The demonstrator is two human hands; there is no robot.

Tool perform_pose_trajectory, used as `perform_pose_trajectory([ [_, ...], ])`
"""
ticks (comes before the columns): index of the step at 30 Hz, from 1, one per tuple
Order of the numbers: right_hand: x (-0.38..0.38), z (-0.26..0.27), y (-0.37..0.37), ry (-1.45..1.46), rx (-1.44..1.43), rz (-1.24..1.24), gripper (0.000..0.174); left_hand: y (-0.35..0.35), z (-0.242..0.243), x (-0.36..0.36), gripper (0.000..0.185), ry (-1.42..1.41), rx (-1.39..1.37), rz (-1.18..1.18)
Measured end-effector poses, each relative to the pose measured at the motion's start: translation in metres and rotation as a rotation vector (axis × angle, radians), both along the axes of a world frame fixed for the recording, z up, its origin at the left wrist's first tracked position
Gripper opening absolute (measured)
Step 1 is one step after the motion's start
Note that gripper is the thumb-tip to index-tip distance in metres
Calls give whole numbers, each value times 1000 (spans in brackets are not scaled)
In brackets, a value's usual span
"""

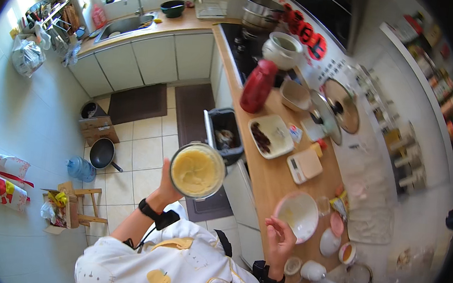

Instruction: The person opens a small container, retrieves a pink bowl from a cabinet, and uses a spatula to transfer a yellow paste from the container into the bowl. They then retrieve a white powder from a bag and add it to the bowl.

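Observation:
My left hand [169, 183] holds a round clear container of pale yellow, smooth paste [198, 170] over the floor, its fingers on the container's left side. Next to a white bowl with a pink rim [297, 217] on the wooden counter, my right hand [281, 234] is raised with its fingers partly curled; nothing shows in it. A little yellow residue lies inside the bowl. Beyond it are a kitchen scale [305, 166] and a white square dish [281, 149] with dark red pieces in it.
An open bin [227, 135] stands against the counter. Along the counter are a red thermos [258, 86], a beige empty tub [295, 95], glass lids [341, 105] and a white pot [282, 50]. A wok [102, 153], a water jug [81, 169] and a wooden stool [91, 206] are on the left.

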State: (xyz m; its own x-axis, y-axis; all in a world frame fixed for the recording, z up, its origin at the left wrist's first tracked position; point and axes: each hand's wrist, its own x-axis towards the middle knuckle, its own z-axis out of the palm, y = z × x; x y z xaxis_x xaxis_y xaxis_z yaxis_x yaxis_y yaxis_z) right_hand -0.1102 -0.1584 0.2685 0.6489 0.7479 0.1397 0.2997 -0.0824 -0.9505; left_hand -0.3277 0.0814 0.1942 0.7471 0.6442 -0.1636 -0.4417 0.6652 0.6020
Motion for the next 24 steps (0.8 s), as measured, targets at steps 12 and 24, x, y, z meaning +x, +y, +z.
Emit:
perform_pose_trajectory([
  [12, -102, -20, 448, -36, -67, 433, 21, 293, -23, -212, 109, -369, -96, 296],
  [24, -18, -90, 876, -287, -103, 430, 22, 580, -46, -227, 98, -409, 19, 574],
])
